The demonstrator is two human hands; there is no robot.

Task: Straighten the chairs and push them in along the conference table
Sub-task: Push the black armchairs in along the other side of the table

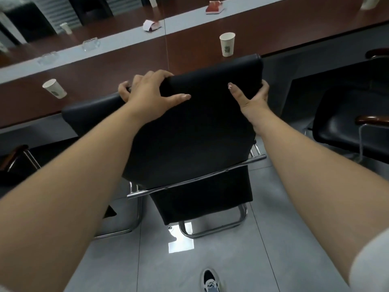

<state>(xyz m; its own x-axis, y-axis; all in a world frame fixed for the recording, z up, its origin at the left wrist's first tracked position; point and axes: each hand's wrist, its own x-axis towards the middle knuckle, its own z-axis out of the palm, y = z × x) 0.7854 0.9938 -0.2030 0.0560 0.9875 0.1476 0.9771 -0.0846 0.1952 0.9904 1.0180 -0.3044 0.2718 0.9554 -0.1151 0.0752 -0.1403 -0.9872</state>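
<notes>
Both hands, left (147, 91) and right (251, 98), grip the top of the black chair (189, 133) backrest. Chair sits skewed, just short of the worktop (126, 60) edge. Next, probably: square it, then push it under.

Two paper cups, one upright (227, 44) and one tilted (54, 88), stand on dark wood. Farther off lie two clear glass dishes (91, 44), a folded white-and-red packet (152, 25), and a red-and-white box (214, 7). Below, grey floor tiles (231, 260) and a black-and-white sneaker (211, 280).
</notes>
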